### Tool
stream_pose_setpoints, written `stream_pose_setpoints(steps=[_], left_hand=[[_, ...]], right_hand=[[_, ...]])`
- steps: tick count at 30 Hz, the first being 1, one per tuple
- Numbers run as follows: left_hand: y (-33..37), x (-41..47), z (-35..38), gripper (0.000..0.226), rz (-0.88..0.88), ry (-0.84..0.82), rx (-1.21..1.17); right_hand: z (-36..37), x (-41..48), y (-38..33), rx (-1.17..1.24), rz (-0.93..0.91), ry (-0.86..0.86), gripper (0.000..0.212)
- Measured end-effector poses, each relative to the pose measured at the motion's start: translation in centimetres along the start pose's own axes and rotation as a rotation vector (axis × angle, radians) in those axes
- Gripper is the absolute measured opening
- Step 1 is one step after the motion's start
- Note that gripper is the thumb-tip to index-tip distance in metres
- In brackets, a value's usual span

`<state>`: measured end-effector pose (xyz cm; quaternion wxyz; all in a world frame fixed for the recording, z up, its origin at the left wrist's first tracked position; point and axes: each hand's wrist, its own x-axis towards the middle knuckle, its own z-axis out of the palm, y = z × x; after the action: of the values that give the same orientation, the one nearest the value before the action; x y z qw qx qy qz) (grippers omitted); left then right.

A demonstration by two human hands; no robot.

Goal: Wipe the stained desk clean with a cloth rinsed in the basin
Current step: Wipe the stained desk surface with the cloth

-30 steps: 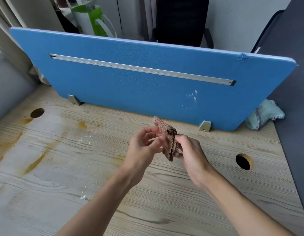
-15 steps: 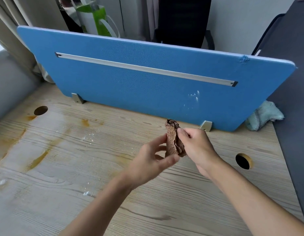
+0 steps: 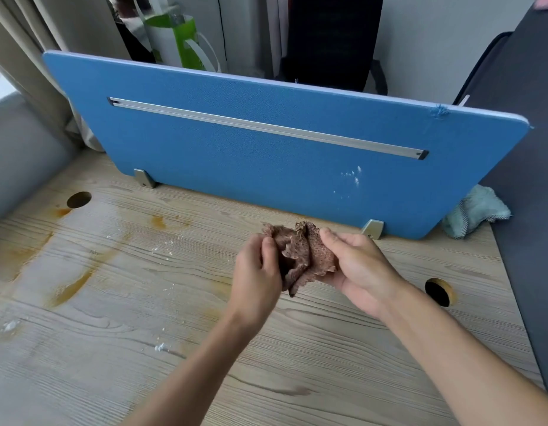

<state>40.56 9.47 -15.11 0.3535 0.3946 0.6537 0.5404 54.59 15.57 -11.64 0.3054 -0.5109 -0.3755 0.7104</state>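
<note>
A crumpled brown cloth (image 3: 306, 253) is held between both hands above the middle of the light wooden desk (image 3: 297, 364). My left hand (image 3: 257, 278) grips its left side with curled fingers, and my right hand (image 3: 362, 272) holds its right side from below. Orange-brown stains (image 3: 70, 287) streak the left part of the desk, with white crumbs (image 3: 160, 347) scattered among them. No basin is in view.
A blue partition panel (image 3: 266, 161) stands along the desk's far edge on metal feet. A pale green cloth (image 3: 475, 210) lies at the panel's right end. Cable holes sit at the left (image 3: 79, 199) and right (image 3: 438, 292). A dark grey surface (image 3: 531, 210) borders the right side.
The cloth was a narrow bunch pinched mostly by my right hand; now both hands hold it and it is spread wider between them. The view has shifted slightly.
</note>
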Motion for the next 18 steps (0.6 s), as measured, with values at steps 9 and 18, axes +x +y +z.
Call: stream_pose_setpoints(steps=[9, 18], left_hand=[[2.4, 1.0, -2.3, 0.035, -0.413, -0.320, -0.396], [1.4, 1.6, -1.5, 0.008, -0.557, 0.045, -0.612]], right_hand=[[-1.4, -0.1, -1.5, -0.051, 0.146, 0.029, 0.029], [-1.0, -0.1, -0.7, -0.048, 0.056, 0.069, 0.028]])
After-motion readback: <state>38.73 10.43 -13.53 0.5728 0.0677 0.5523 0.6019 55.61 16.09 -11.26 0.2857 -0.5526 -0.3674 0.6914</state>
